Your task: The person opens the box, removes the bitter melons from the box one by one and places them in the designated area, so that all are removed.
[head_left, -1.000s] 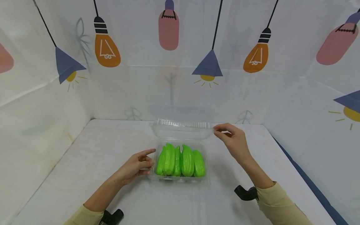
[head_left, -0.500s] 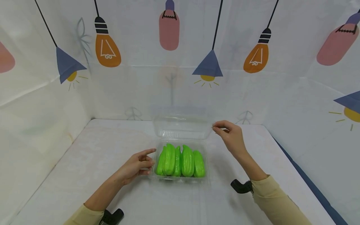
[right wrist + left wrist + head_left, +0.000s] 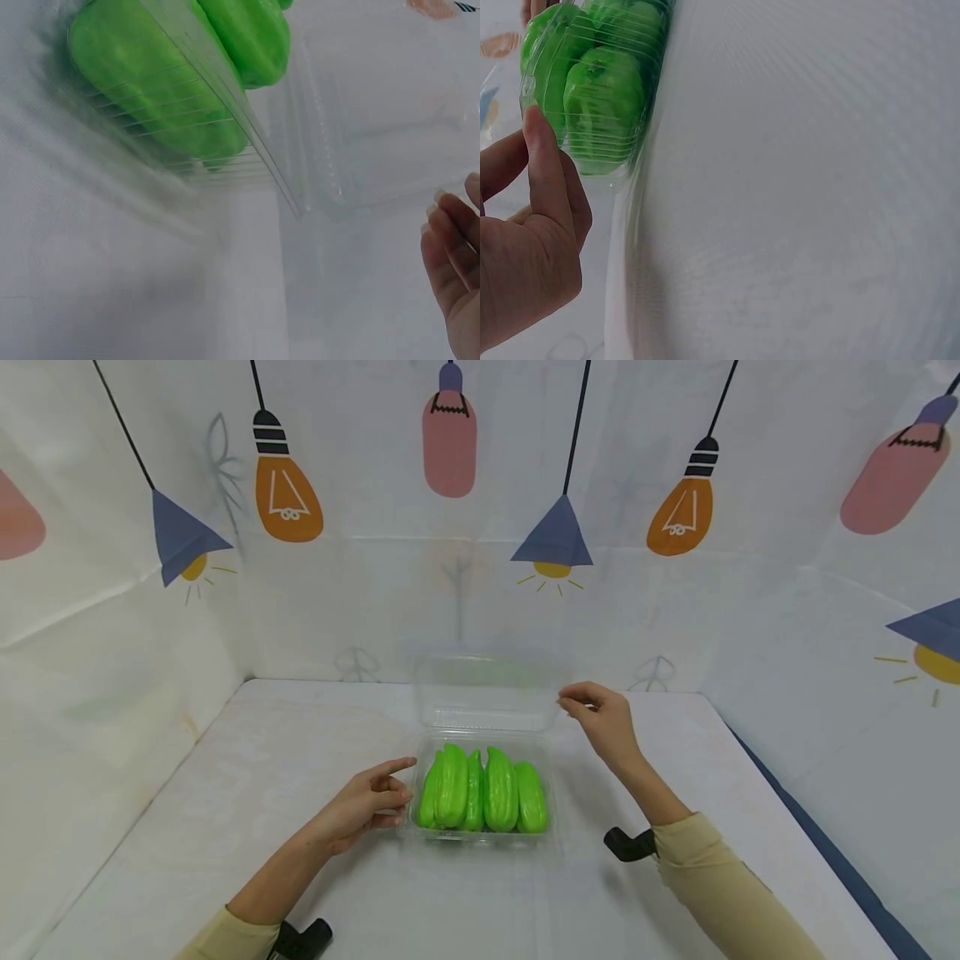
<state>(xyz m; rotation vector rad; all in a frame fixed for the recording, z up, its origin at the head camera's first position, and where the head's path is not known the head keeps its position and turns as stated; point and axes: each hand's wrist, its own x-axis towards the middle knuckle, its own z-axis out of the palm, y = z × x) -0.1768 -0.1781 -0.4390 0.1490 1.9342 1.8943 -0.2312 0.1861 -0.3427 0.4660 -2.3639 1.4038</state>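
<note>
The clear plastic lid [image 3: 487,689] now shows taller in the head view than a second ago: its upper edge sits higher against the white lamp-printed backdrop [image 3: 480,552]. The right hand [image 3: 600,714] has shifted slightly left along with it; thumb and fingertips meet at the lid's right edge and appear to pinch it (the thumb is partly cut off in the right wrist view).

The clear plastic ridged tray [image 3: 480,837] stays put on the white table [image 3: 262,760], near side of the lid, so only the lid is swinging. The left hand [image 3: 367,806] keeps its place: fingers loosely apart, tips touching the tray's left edge without wrapping round it, seemingly as a steadying touch.

The glossy bright-green elongated vegetable-shaped pieces [image 3: 500,789] lie side by side in the tray, unmoved and uncovered while the lid stands tilted up on the far side.
</note>
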